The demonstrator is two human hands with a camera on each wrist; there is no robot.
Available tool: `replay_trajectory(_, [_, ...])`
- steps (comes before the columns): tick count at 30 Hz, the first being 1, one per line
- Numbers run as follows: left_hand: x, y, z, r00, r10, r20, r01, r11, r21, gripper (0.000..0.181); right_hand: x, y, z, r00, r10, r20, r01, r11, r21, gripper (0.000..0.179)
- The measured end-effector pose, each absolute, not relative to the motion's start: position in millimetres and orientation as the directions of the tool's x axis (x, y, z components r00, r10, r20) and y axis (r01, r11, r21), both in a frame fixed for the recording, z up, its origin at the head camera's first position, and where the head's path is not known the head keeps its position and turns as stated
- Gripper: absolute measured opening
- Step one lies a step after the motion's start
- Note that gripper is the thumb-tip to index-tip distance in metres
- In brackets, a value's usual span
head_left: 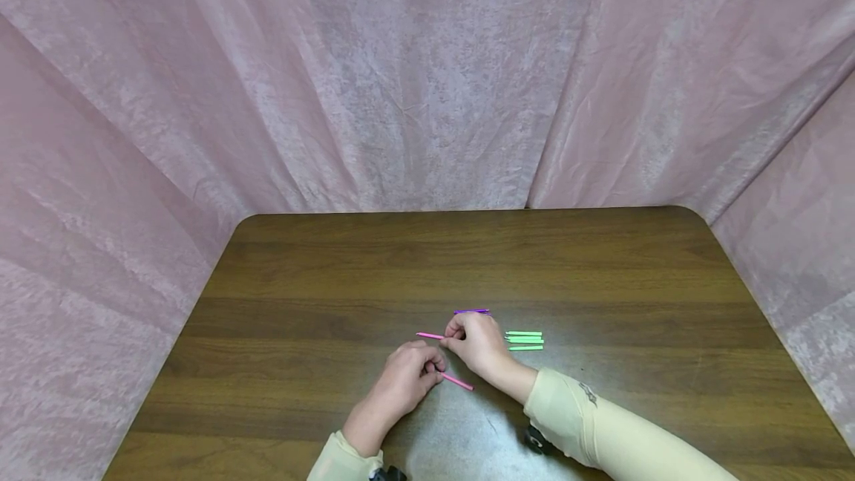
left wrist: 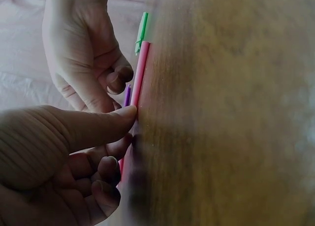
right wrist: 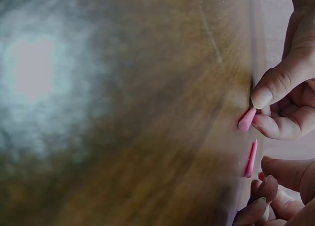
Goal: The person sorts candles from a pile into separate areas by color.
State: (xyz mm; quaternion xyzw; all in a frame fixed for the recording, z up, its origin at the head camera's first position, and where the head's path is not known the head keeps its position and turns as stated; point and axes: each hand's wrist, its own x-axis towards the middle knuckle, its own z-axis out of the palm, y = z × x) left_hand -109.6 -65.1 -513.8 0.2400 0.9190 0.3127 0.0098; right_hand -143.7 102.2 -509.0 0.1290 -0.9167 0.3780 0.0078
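Note:
My left hand (head_left: 404, 377) pinches one end of a thin pink stick (head_left: 458, 381) between thumb and fingers, near the front of the table. The stick's other end points right, low over the wood. My right hand (head_left: 479, 344) reaches in from the right and pinches the right end of a second pink stick (head_left: 429, 335), which points left. In the right wrist view this second stick (right wrist: 251, 159) lies by the right fingertips, below the left thumb. Purple sticks (head_left: 471, 311) lie just beyond the right hand, partly hidden by it. Several green sticks (head_left: 525, 341) lie in a row to its right.
A brown wood-grain table (head_left: 300, 273) with rounded far corners spreads around the hands. Pink velvety curtains (head_left: 427, 80) hang behind and on both sides. A bright glare (right wrist: 32, 68) shows on the tabletop in the right wrist view.

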Motion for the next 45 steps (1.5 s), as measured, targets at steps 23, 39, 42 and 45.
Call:
replay_trajectory(23, [-112.1, -64.8, -516.3, -0.889, 0.447, 0.098, 0.419, 0.708, 0.568, 0.018, -132.9, 112.2, -509.1, -0.962, -0.242, 0.128, -0.259, 0.65, -0.715, 0.016])
replay_trajectory(39, [-113.2, -67.3, -516.0, -0.892, 0.447, 0.069, 0.41, 0.736, 0.539, 0.018, -126.2, 122.7, -505.4, -0.97, -0.214, 0.118, -0.226, 0.603, -0.765, 0.016])
replay_trajectory(42, [-113.2, -67.7, -515.5, -0.892, 0.447, 0.069, 0.411, 0.737, 0.537, 0.018, -124.8, 124.3, -504.8, -0.97, -0.213, 0.113, -0.222, 0.602, -0.767, 0.017])
replay_trajectory(45, [-113.5, -68.4, -515.1, -0.894, 0.443, 0.061, 0.403, 0.74, 0.538, 0.018, -123.8, 125.9, -506.2, -0.97, -0.217, 0.113, -0.225, 0.61, -0.76, 0.018])
